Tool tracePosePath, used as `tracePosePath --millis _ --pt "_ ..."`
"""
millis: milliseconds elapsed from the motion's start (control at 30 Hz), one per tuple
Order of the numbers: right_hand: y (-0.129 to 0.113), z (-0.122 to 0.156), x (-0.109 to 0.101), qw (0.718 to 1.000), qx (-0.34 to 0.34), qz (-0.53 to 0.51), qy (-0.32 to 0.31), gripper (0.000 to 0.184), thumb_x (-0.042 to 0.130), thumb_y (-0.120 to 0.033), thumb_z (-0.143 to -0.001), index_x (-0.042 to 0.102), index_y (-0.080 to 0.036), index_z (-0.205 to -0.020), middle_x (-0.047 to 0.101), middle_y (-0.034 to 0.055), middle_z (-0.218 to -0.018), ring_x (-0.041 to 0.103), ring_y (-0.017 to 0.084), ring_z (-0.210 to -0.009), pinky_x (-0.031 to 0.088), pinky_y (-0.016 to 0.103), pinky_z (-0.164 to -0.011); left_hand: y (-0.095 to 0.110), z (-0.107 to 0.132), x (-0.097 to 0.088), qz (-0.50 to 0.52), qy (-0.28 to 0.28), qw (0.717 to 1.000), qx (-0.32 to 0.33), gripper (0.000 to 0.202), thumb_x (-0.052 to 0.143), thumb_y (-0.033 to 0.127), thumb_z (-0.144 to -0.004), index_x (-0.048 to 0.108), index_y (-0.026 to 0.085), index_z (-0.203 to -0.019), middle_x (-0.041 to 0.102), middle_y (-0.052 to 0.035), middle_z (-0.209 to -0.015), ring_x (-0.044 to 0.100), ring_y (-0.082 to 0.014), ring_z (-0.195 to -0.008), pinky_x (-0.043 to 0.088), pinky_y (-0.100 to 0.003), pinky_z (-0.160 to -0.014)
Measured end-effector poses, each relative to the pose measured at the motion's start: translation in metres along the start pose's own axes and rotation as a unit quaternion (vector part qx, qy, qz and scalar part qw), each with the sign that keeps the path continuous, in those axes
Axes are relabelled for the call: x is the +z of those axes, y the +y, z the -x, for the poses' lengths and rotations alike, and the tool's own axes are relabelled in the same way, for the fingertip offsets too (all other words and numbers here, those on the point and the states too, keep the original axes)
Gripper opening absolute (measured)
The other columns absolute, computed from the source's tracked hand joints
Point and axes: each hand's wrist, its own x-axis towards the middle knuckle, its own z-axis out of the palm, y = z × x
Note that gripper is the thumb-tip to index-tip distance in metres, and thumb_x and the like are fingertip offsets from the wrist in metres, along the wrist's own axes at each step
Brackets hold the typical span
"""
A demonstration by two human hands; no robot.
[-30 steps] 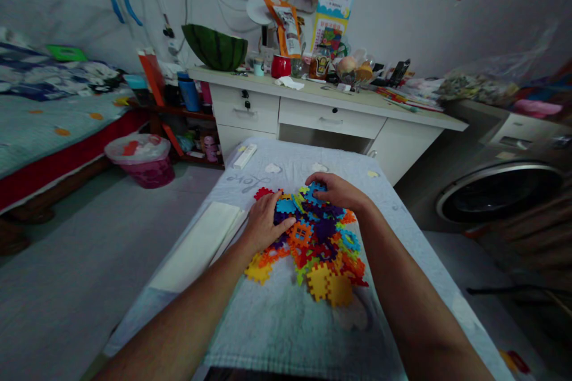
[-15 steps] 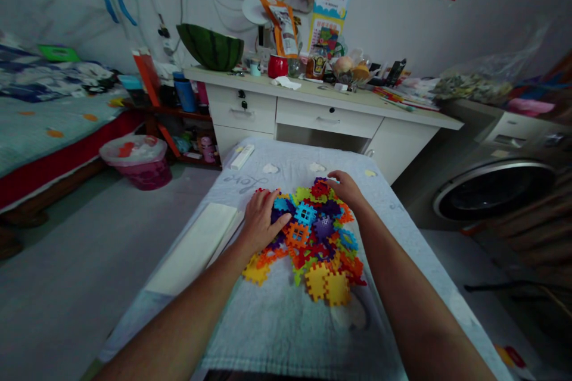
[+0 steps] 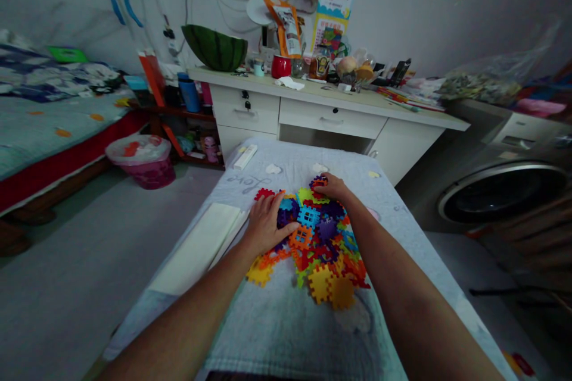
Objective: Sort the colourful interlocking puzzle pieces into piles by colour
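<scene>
A heap of notched plastic building tiles in many colours lies on the cloth-covered table. Among them are a blue window tile (image 3: 308,216), an orange window tile (image 3: 301,237) and a yellow tile (image 3: 320,283). My left hand (image 3: 267,226) rests on the heap's left side, fingers spread and thumb reaching toward the orange window tile. A red tile (image 3: 264,193) lies just beyond its fingertips. At the heap's far edge, my right hand (image 3: 334,187) has its thumb and fingers around a red and purple notched tile (image 3: 318,183); its other fingers are partly hidden.
A folded white cloth or pad (image 3: 196,244) lies left of the heap, and a white bar-shaped object (image 3: 245,157) sits at the far left corner. Behind stands a white desk (image 3: 330,116) with a watermelon half (image 3: 215,49) on it. A washing machine (image 3: 500,172) is at right.
My right hand has moved slightly left and closed its thumb and fingers around the tile at the far edge. My left hand stays on the heap. The view has shifted a little.
</scene>
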Motion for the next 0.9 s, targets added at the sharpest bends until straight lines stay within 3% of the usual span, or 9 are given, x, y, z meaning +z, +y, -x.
tracePosePath --millis 100,333,533,700,833,900 --pt "-0.012 0.001 -0.004 0.999 0.034 -0.014 -0.008 0.058 0.072 -0.035 -0.075 0.056 -0.016 -0.127 0.065 0.0124 -0.12 0.062 0.023 -0.106 0.047 0.032 -0.09 0.001 0.0 -0.001 -0.003 -0.007 1.0 -0.004 0.082 0.054 0.069 -0.082 0.034 0.022 -0.146 0.054 -0.0142 -0.129 0.048 -0.033 -0.12 0.037 -0.051 -0.101" --pt "-0.035 0.017 -0.021 0.993 -0.07 -0.091 0.01 0.038 0.067 -0.018 -0.072 0.065 -0.016 -0.11 0.068 0.0056 -0.101 0.062 0.018 -0.089 0.048 0.029 -0.084 0.002 0.0 -0.003 -0.006 -0.008 1.0 -0.005 0.082 0.053 0.07 -0.082 0.035 0.021 -0.145 0.053 -0.0147 -0.132 0.047 -0.0338 -0.122 0.036 -0.052 -0.102" --pt "-0.04 0.047 -0.042 0.954 -0.141 -0.26 0.043 0.039 0.062 -0.023 -0.075 0.061 -0.018 -0.114 0.067 0.0042 -0.102 0.061 0.017 -0.089 0.049 0.031 -0.083 0.001 0.0 -0.002 -0.007 -0.014 1.0 -0.005 0.08 0.052 0.067 -0.084 0.035 0.02 -0.146 0.051 -0.0153 -0.136 0.046 -0.0336 -0.125 0.035 -0.052 -0.105" --pt "-0.042 0.083 -0.048 0.925 -0.152 -0.347 0.012 0.04 0.063 -0.029 -0.078 0.057 -0.021 -0.117 0.066 0.0009 -0.09 0.06 0.016 -0.078 0.049 0.028 -0.072 -0.001 0.0 0.0 -0.007 -0.007 1.0 -0.004 0.069 0.044 0.061 -0.092 0.033 0.02 -0.146 0.053 -0.0142 -0.136 0.048 -0.0309 -0.126 0.035 -0.05 -0.106" --pt "-0.041 0.105 -0.045 0.923 -0.132 -0.358 -0.041 0.033 0.059 -0.037 -0.084 0.06 -0.019 -0.112 0.066 0.0007 -0.083 0.06 0.015 -0.071 0.048 0.027 -0.065 -0.002 0.001 0.002 0.009 -0.005 1.0 0.002 0.066 0.042 0.058 -0.094 0.032 0.019 -0.147 0.051 -0.0153 -0.139 0.047 -0.0302 -0.128 0.036 -0.05 -0.107" --pt "-0.037 0.111 -0.041 0.938 -0.13 -0.322 -0.028 0.027 0.055 -0.039 -0.087 0.064 -0.019 -0.102 0.068 0.0025 -0.084 0.061 0.016 -0.075 0.048 0.028 -0.068 -0.001 0.001 0.001 0.019 -0.006 1.0 0.001 0.066 0.042 0.057 -0.094 0.033 0.018 -0.146 0.05 -0.0157 -0.14 0.047 -0.0303 -0.129 0.036 -0.049 -0.107"
